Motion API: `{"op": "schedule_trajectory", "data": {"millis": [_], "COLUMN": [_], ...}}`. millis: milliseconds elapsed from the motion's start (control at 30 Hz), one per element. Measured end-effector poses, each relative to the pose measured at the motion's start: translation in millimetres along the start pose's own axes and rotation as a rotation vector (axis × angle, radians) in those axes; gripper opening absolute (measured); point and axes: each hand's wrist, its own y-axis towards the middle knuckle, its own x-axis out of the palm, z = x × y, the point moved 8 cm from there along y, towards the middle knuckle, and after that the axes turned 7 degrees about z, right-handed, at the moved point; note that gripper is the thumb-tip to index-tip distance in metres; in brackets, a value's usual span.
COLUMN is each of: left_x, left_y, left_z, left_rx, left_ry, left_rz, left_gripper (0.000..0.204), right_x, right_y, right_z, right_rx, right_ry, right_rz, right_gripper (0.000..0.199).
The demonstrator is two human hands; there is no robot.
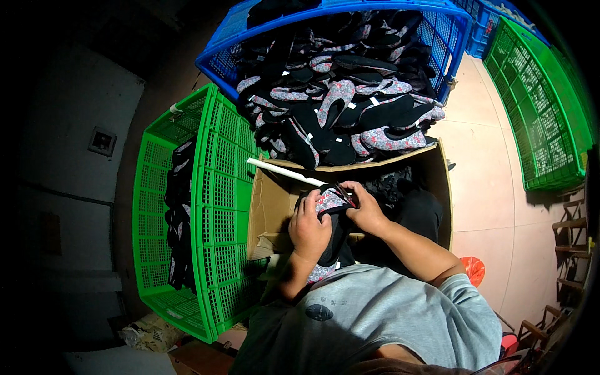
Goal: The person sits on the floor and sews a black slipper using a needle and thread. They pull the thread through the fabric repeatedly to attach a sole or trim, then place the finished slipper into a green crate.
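My left hand point(310, 228) is wrapped around a floral-and-black fabric slipper point(331, 201), gripping it low in front of my body. At the slipper's far right edge, my right hand point(367, 209) is closed on a small dark tool with a bit of red point(346, 195). It looks like a pair of thread snips, though the fingers cover most of it. Another floral slipper point(322, 273) lies against my shirt, below my left wrist. Just beyond the hands, a long white bar point(284, 170) slants across the open cardboard box point(267, 209).
A blue crate point(455, 47) heaped with floral and black slippers stands ahead, spilling toward the box. At left is a green crate point(228, 187) with dark slippers inside. More green crates point(531, 94) stand far right, near a red plastic bag point(473, 270) and wooden stools point(570, 244).
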Motion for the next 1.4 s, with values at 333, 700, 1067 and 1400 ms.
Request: {"op": "schedule_trajectory", "data": {"millis": [333, 700, 1067, 1400], "left_x": [24.8, 56.5, 38.2, -6.6], "left_y": [6.6, 23.4, 15.5, 6.9], "left_z": [11.2, 9.6, 18.0, 27.0], "left_rx": [0.15, 0.204, 0.336, 0.45], "left_ry": [0.215, 0.41, 0.254, 0.143], "left_rz": [-0.193, -0.189, 0.034, -0.044], "left_gripper": [0.053, 0.043, 0.044, 0.041], "right_x": [-1.2, -0.2, -12.6, -12.4], "right_y": [1.2, 10.5, 11.5, -6.6], "right_z": [7.1, 18.3, -8.4, -41.6], "right_rx": [0.058, 0.005, -0.212, -0.364], "right_ry": [-0.179, -0.351, -0.093, 0.086], "right_rz": [0.051, 0.155, 0.287, 0.09], "right_gripper": [0.064, 0.067, 0.068, 0.064]}}
